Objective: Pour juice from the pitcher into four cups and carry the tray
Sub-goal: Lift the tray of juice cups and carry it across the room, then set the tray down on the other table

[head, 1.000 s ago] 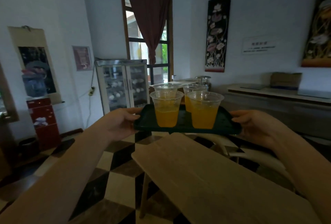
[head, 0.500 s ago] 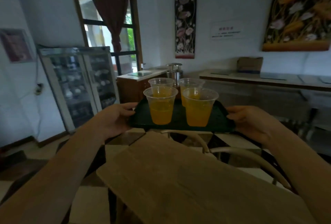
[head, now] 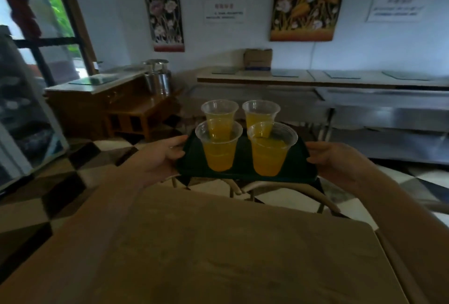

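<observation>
Now tray between left hand and right hand.

Your tray looks like dark green matt plastic. Cups are clear, thin, glossy plastic. Table under you is matt, smooth wood. Cabinet is varnished wood, urn shiny metal, counter brushed steel. Box is cardboard; floor is glossy tile.

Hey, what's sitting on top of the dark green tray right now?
Four clear plastic cups of orange juice stand upright on the tray, two in front, two behind. The front cups hide the lower parts of the rear pair.
</observation>
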